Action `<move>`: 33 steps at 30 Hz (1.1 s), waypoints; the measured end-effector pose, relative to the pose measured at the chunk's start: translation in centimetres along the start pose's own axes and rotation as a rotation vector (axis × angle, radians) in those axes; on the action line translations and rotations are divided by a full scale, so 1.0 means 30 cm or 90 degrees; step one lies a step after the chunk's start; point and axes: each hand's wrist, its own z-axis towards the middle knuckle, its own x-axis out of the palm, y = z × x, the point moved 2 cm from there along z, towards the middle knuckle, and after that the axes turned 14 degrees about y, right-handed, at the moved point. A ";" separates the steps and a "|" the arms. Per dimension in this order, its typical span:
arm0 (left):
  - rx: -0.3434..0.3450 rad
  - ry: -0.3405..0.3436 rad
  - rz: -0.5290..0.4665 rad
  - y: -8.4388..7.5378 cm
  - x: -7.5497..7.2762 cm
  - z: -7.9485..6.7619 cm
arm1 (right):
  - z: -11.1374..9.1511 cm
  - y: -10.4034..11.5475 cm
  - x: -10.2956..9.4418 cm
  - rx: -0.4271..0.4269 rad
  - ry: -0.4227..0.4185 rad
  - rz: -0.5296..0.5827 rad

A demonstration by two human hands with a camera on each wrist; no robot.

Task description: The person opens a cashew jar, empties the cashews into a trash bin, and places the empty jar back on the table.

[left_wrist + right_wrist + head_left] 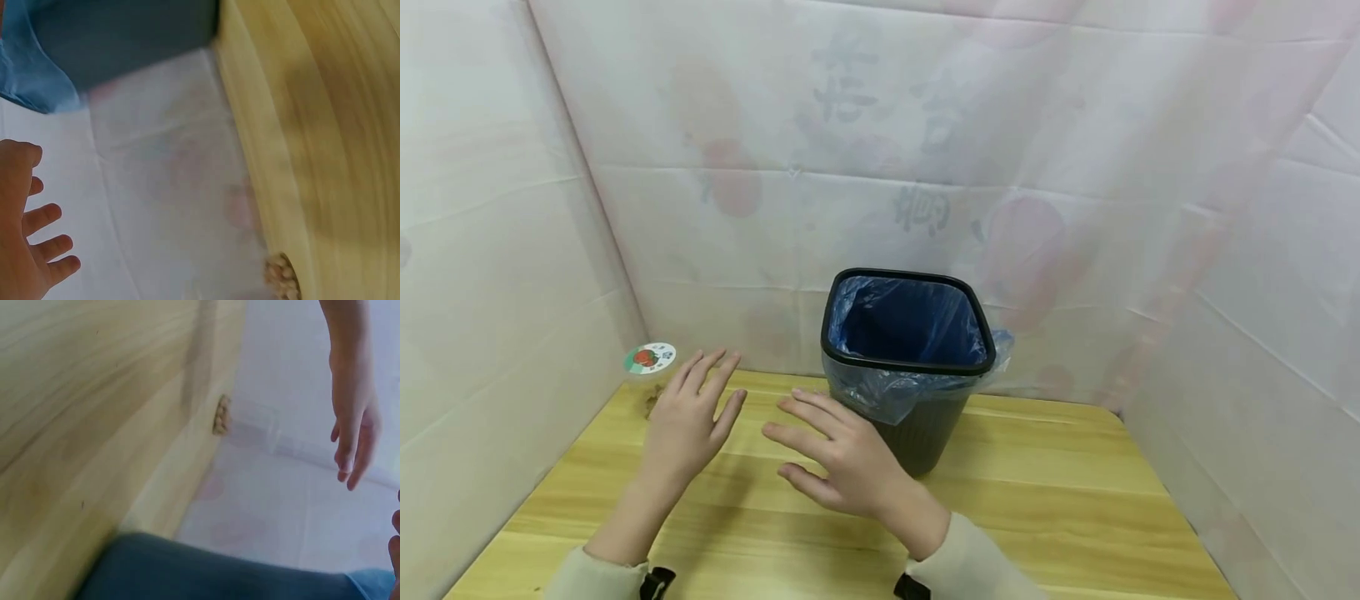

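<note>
My left hand (688,425) hovers over the left of the table with its fingers spread and nothing in them. Just beyond it stands a clear container with a round green-and-white label (651,358) on its lid, partly hidden by the hand. Small light-brown pieces, perhaps nuts (282,277), lie at its bottom. My right hand (857,462), fingers extended and also holding nothing, is in front of a dark trash bin (936,425). A translucent blue bag (880,387) lines the bin and hangs over its rim. Only fingertips (396,547) of that hand show in the right wrist view.
The wooden table (1060,500) carries the bin and the container along its back edge. Pale printed cloth (760,233) walls off the back and both sides. Dark bands (657,582) sit at both sleeve cuffs.
</note>
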 end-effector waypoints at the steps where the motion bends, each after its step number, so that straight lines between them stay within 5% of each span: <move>1: -0.005 0.004 0.004 0.015 0.002 -0.003 | 0.010 0.000 0.016 0.001 0.008 0.004; 14: -0.073 0.038 0.036 0.198 -0.009 -0.026 | 0.145 0.009 0.232 0.052 0.151 0.054; 21: -0.105 0.067 0.032 0.274 -0.001 -0.027 | 0.190 -0.002 0.311 0.175 0.214 0.176; 33: -0.197 0.155 -0.007 0.405 0.023 -0.018 | 0.273 -0.023 0.489 0.279 0.238 0.314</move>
